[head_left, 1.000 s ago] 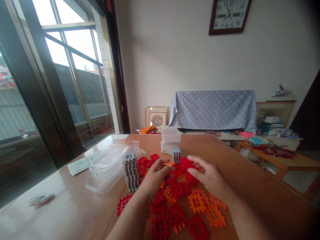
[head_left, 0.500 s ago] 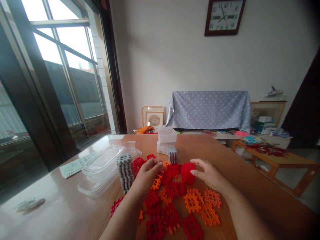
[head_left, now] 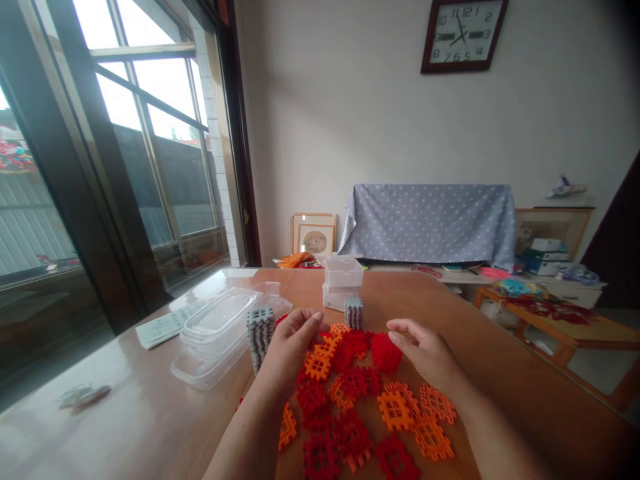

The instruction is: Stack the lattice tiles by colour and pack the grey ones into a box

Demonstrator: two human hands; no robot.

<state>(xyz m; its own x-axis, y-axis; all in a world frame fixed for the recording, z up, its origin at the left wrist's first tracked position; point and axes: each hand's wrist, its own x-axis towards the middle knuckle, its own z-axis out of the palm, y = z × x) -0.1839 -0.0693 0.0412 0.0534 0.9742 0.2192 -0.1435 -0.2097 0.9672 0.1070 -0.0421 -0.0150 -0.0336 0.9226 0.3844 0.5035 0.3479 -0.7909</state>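
My left hand (head_left: 295, 333) is raised over the left part of the scattered pieces, thumb and fingers pinched together. Whatever it may hold is hidden. To the right, my right hand (head_left: 420, 343) has its thumb and fingers apart, beside a stack of red notched square pieces (head_left: 387, 353). Below and between both hands lie several loose orange window-like pieces (head_left: 395, 407) and red ones (head_left: 353, 433), some overlapping. A tall grey stack of pieces (head_left: 260, 333) stands left of my left hand, partly hidden by it. A shorter grey stack (head_left: 353, 313) stands beyond the hands.
Clear plastic boxes and lids (head_left: 215, 327) sit on the left of the wooden table (head_left: 155, 427), near a written paper (head_left: 165, 327). Small translucent containers (head_left: 343, 273) are piled near the far edge. A small crumpled packet (head_left: 84, 395) lies at far left.
The view has shifted slightly left, so things appear further right. My left hand has drawn back slightly from the orange pieces, showing more of them. My right hand stays by the red stack.
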